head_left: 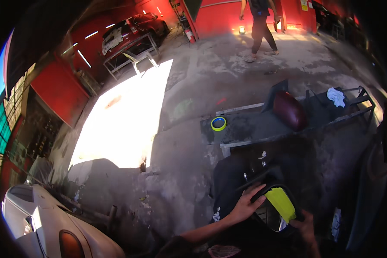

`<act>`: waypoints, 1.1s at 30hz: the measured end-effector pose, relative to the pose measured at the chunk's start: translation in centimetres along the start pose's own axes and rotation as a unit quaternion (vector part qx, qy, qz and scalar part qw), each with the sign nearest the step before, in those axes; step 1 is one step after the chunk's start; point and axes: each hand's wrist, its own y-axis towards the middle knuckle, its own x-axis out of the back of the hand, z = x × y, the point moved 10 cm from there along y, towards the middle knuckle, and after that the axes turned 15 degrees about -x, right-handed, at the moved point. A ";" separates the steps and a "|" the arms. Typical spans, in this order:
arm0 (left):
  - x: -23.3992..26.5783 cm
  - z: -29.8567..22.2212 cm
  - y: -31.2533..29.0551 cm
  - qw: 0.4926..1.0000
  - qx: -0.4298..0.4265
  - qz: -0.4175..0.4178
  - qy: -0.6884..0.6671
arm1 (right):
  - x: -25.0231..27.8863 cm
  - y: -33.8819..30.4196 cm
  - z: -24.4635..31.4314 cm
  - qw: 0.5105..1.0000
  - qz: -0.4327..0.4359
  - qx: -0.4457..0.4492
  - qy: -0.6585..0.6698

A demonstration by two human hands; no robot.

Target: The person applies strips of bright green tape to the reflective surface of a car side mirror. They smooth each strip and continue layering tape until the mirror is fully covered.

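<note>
A car side mirror (271,220) with a black rim is held low at the right of the view, over my lap. Bright yellow-green masking tape (281,204) covers a wide strip of its glass, while the rest of the glass shows dark. My left hand (247,204) is closed around the rim at the upper left, fingers over the top. On the other side, my right hand (304,224) grips the lower right edge beside the tape's end; some of its fingers are hidden. A roll of yellow-green tape (218,124) lies on the bench ahead.
The dark low bench (245,124) carries a glossy dark red car part (290,111) and a crumpled white cloth (336,97). A person (262,26) walks at the back. A pale car (58,228) stands at lower left, a red car (135,30) at far left behind a metal frame.
</note>
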 end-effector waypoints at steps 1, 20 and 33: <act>0.1 0.7 -0.7 0.999 0.005 -0.029 -0.031 | 0.2 1.1 -0.8 1.000 0.020 0.013 -0.021; 5.0 -3.1 -0.6 0.880 0.085 -0.214 -0.414 | -4.6 -0.1 3.4 0.950 0.124 0.178 -0.226; 8.3 0.0 0.9 0.928 0.156 0.017 -0.338 | 1.2 0.0 18.9 0.890 -0.044 0.418 -0.177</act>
